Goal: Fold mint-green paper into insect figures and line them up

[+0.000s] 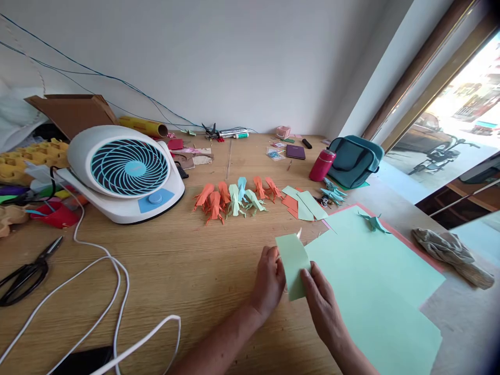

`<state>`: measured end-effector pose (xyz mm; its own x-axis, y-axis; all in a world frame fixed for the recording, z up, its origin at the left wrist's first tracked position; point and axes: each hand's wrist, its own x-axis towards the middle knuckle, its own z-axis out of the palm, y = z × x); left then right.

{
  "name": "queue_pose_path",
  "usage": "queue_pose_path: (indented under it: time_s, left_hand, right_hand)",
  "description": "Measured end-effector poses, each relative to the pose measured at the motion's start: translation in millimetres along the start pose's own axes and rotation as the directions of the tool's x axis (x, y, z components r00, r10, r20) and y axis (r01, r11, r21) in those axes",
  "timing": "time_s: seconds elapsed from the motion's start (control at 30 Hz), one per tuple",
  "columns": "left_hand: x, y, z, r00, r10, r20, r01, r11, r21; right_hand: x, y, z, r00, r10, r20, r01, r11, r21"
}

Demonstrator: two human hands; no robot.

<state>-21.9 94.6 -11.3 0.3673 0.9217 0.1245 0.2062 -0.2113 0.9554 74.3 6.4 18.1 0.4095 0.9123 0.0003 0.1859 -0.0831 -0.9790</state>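
Observation:
A light green paper rectangle (292, 263) is held up above the desk, slightly bowed. My right hand (322, 299) pinches its right edge, thumb across the front. At its left edge, my left hand (269, 281) has its fingers curled against the back of the paper; its fingertips are partly hidden. Just beyond the hands lie several cut paper pieces (310, 204), green and orange. To their left, folded paper figures in orange (214, 205), pale green (235, 200) and blue (241, 187) stand grouped together. Large green sheets (375, 281) spread out beside my right hand.
A white fan heater (128, 166) stands at left, its white cable (117, 271) looping over the desk near black scissors (33, 273). Beyond the sheets are a pink bottle (322, 164) and a teal bag (353, 161). A crumpled cloth (449, 252) lies at right.

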Motion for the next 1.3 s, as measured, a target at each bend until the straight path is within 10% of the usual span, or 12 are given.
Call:
queue_pose_path:
  time_s: [0.17,0.3,0.53,0.67,0.83,0.97,1.1,1.3]
  left_hand:
    - [13.0,-11.4,-40.7,0.966,-0.257,0.019,0.244,0.888,-0.39]
    - [12.0,-20.4,-78.2,0.936,-0.303,-0.179,0.187,0.86,-0.475]
    - [-1.5,-27.0,-88.2,0.915,-0.254,-0.315,0.06,0.854,-0.516]
    - [-3.3,-30.0,-84.2,0.928,-0.251,-0.277,0.076,0.851,-0.519]
    - [0.3,-38.1,-86.7,0.919,-0.258,-0.297,0.055,0.832,-0.552]
    - [3.0,-42.0,-87.4,0.907,-0.277,-0.319,0.048,0.817,-0.574]
    - [3.1,-40.1,-86.9,0.906,-0.282,-0.316,0.057,0.82,-0.569]
    - [0.5,-37.2,-87.2,0.909,-0.275,-0.313,0.058,0.828,-0.557]
  right_hand:
    - [-0.3,-6.9,-6.1,0.993,-0.086,-0.075,0.089,0.995,0.035]
    - [-5.2,14.3,-24.4,0.968,-0.166,-0.189,0.134,0.976,-0.171]
    - [-20.3,40.4,-13.4,0.86,-0.328,0.391,0.478,0.786,-0.392]
    - [27.1,55.8,-47.6,0.981,-0.185,0.055,0.184,0.811,-0.555]
    - [66.1,55.3,-96.0,0.917,-0.257,-0.305,-0.019,0.736,-0.677]
    - [23.2,46.8,-71.6,0.877,-0.476,0.065,0.389,0.624,-0.677]
    - [-13.5,45.5,-28.0,0.683,-0.437,0.585,0.73,0.412,-0.545]
    - [54.1,39.7,-13.4,0.733,-0.483,0.479,0.654,0.304,-0.693]
